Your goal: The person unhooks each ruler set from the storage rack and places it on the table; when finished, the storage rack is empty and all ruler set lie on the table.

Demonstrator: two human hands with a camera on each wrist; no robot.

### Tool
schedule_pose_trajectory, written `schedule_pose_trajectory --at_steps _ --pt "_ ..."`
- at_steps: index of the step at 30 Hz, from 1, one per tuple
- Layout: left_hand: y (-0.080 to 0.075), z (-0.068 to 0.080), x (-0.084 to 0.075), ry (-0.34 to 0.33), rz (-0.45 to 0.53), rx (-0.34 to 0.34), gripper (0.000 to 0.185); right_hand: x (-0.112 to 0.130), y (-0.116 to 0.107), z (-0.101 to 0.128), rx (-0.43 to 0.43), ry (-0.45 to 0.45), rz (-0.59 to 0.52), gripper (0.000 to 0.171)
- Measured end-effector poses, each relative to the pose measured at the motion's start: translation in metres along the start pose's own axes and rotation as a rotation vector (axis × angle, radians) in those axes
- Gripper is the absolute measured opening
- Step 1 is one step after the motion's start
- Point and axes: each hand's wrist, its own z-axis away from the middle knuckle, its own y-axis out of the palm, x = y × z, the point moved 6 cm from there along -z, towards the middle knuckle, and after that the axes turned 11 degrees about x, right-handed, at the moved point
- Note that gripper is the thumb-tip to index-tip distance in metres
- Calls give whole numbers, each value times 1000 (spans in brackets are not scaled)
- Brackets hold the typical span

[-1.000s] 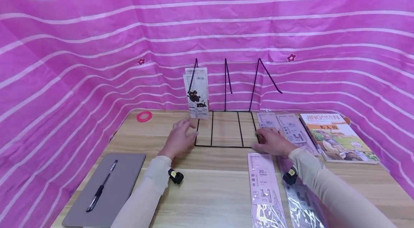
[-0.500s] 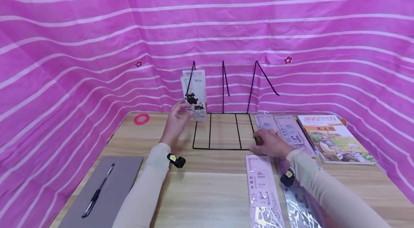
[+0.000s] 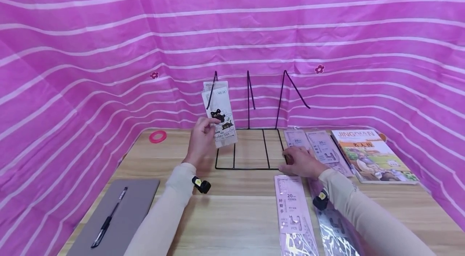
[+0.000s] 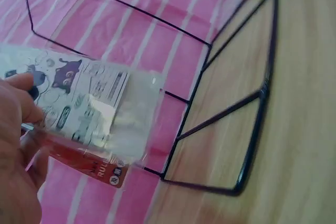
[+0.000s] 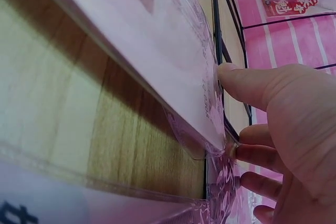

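Note:
My left hand (image 3: 208, 124) pinches a clear ruler-set packet (image 3: 222, 115) printed with black cats. The packet is tilted at the left slot of a black wire rack (image 3: 250, 168). A second packet (image 3: 214, 85) stands just behind it against the left upright. The left wrist view shows the thumb on the packet (image 4: 92, 111), with the rack's base (image 4: 247, 156) to its right. My right hand (image 3: 292, 158) rests on the table at the rack's front right corner. Its thumb (image 5: 239, 80) touches the wire (image 5: 216, 35), and its fingers lie on the edge of a pink ruler packet (image 5: 157, 51).
Several pink ruler packets (image 3: 292, 207) lie on the wooden table to the right, beside a picture book (image 3: 370, 155). A grey pad (image 3: 134, 199) with a black pen (image 3: 108, 219) lies at the front left. A pink ring (image 3: 157, 136) sits at the back left. Pink striped cloth (image 3: 72, 66) surrounds the table.
My left hand rose from the table to the cat packet, took hold of it and tipped it forward. The right hand stayed at the rack's corner.

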Motion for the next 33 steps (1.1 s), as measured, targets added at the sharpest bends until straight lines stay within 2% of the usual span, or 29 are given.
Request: schedule_pose_trajectory --at_steps 2,5,10,14,19,22,25,28,30,33 --pt "-1 5 -6 6 -29 36 36 0 -1 1 1 -4 -6 65" --pt "-6 14 -15 -11 -21 110 44 1 -2 1 -2 -9 -9 66" --pt "-11 36 -29 -85 39 205 47 -1 -3 0 -8 2 -9 65" --pt "-16 58 -37 -127 97 254 50 0 -2 0 -2 8 -11 66" --pt "-23 94 -48 -172 127 298 54 0 -1 0 11 8 -26 67" --pt "-27 114 -59 -141 131 312 54 -1 1 0 9 -2 -29 67" --pt "-29 128 -70 -95 153 313 52 -2 0 2 1 -14 -30 67" --pt "-25 139 -77 -90 211 351 52 -3 0 2 -1 -17 -36 67" --pt "-19 147 -78 -130 245 406 52 -3 -1 2 0 -25 -38 67" --pt "-1 157 -74 -223 280 515 53 -1 -2 1 3 -24 -43 67"
